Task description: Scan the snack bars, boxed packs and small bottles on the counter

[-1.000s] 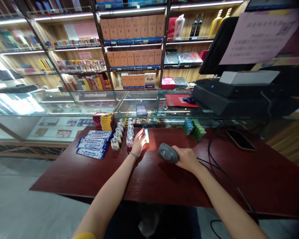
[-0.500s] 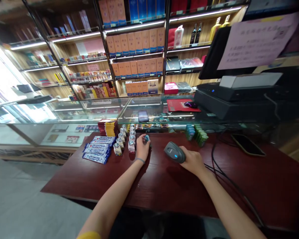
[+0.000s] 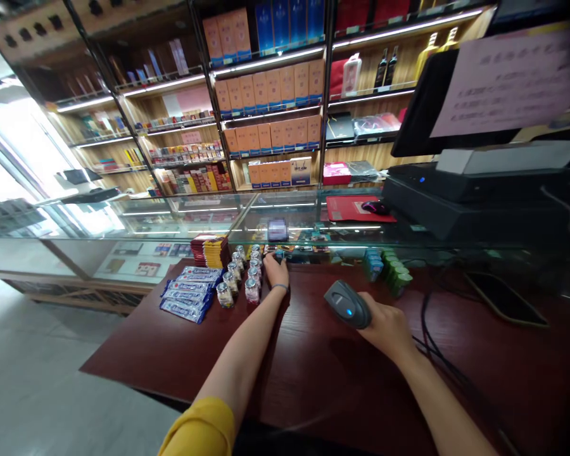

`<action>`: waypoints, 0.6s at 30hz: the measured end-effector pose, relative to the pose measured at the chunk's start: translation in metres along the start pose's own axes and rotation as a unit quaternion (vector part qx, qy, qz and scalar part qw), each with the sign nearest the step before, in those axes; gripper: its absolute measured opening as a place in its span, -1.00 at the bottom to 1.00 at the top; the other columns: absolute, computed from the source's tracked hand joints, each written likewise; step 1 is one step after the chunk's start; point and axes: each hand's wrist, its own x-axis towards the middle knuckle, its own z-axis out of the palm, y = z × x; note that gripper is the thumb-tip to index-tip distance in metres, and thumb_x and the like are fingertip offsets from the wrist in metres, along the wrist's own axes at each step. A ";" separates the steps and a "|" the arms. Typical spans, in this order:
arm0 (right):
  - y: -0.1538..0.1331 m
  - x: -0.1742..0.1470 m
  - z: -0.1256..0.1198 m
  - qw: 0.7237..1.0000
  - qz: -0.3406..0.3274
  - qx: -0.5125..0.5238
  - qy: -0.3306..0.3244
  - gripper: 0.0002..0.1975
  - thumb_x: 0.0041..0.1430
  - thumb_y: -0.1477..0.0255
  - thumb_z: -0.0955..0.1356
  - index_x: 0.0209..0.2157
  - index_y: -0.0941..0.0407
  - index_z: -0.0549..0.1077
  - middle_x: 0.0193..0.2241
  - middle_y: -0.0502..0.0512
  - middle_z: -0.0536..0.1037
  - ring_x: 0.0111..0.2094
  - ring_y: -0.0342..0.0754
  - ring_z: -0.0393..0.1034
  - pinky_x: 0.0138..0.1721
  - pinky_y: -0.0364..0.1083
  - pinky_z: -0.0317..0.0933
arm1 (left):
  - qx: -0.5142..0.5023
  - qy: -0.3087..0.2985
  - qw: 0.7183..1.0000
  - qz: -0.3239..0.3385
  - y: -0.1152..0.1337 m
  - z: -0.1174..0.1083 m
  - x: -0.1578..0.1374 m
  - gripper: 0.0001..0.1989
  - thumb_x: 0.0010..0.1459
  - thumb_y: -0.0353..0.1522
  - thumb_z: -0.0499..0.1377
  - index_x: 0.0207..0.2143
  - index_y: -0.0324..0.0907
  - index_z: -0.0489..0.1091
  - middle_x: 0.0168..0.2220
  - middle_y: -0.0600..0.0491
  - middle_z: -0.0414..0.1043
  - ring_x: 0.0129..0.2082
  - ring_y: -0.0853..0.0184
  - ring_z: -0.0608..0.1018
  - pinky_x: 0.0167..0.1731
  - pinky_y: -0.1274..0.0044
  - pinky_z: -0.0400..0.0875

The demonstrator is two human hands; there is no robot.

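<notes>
My right hand (image 3: 387,326) is wrapped round the handle of a dark grey barcode scanner (image 3: 346,304), lifted over the table with a blue light lit on its top. Near the glass counter, my left hand (image 3: 278,271) is closed on a small blue pack (image 3: 278,254), mostly covered by the fingers. Just left of that hand stand rows of small jars with silvery lids, some with pinkish contents (image 3: 253,290) and some with pale yellow contents (image 3: 225,294). Blue-and-white wrapped bars (image 3: 187,292) lie farther left.
Red and yellow packs (image 3: 209,251) stand behind the bars. Blue packs (image 3: 373,263) and green cylindrical packs (image 3: 396,272) stand right of centre. A phone (image 3: 506,299) and black cables (image 3: 427,329) lie at the right. The glass counter (image 3: 194,218) borders the table's far side.
My left hand has reached farther forward with the small blue pack, towards the glass counter. The scanner stays in my right hand. The whole view has shifted slightly.
</notes>
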 end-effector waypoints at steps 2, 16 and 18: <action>0.001 -0.001 0.001 1.000 -0.002 -0.006 0.002 -0.70 0.03 0.44 0.27 -0.14 0.12 0.36 -0.58 -0.03 0.54 -0.56 -0.02 0.50 -0.51 -0.12 0.12 | 0.004 0.005 1.000 -0.006 -0.001 0.004 0.004 -0.68 0.11 -0.50 0.23 -0.10 -0.20 0.24 -0.05 -0.11 0.29 0.01 0.20 0.42 0.07 0.33 0.31; 0.003 -0.002 0.000 1.000 0.016 -0.002 -0.020 -0.65 -0.01 0.47 0.28 -0.12 0.12 0.36 -0.52 0.02 0.57 -0.52 -0.01 0.50 -0.47 -0.13 0.17 | -0.010 0.011 0.999 -0.030 -0.007 0.015 0.010 -0.66 0.11 -0.48 0.24 -0.08 -0.20 0.24 -0.04 -0.14 0.29 0.05 0.17 0.42 0.09 0.31 0.30; 0.005 -0.003 0.001 0.999 0.016 -0.004 -0.028 -0.67 0.00 0.45 0.30 -0.13 0.11 0.37 -0.53 0.02 0.57 -0.52 -0.01 0.50 -0.48 -0.13 0.17 | -0.015 0.009 0.999 -0.028 -0.008 0.014 0.010 -0.65 0.11 -0.49 0.24 -0.06 -0.21 0.25 -0.03 -0.14 0.29 0.06 0.17 0.41 0.10 0.30 0.29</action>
